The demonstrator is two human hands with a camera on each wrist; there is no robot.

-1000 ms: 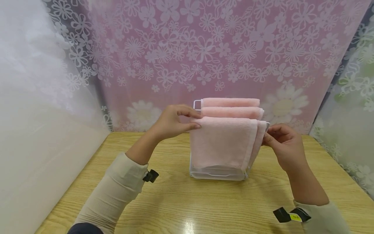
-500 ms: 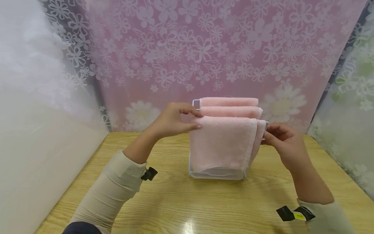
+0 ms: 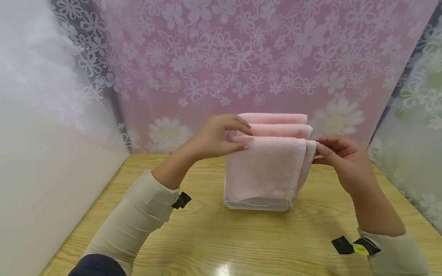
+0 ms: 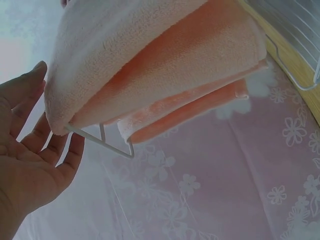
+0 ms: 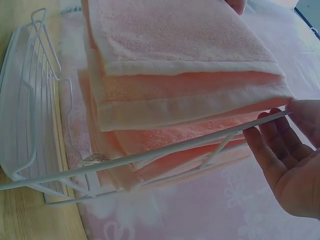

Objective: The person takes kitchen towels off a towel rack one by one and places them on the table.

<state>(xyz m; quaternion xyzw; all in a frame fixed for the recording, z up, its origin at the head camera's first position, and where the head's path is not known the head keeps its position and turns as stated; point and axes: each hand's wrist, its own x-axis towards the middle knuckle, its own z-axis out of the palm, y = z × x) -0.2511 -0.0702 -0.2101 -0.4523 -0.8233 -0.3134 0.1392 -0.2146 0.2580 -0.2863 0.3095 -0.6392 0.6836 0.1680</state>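
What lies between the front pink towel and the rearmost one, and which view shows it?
Another pink towel lies between the front towel and the rearmost towel; the head view shows all three in a row.

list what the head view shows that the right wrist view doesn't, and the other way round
Only the head view shows the beige sleeves. Only the right wrist view picks out the row of parallel wires low on the white rack. Both show the white rack, the pink towels, the right grip, the wooden tabletop and the floral backdrop.
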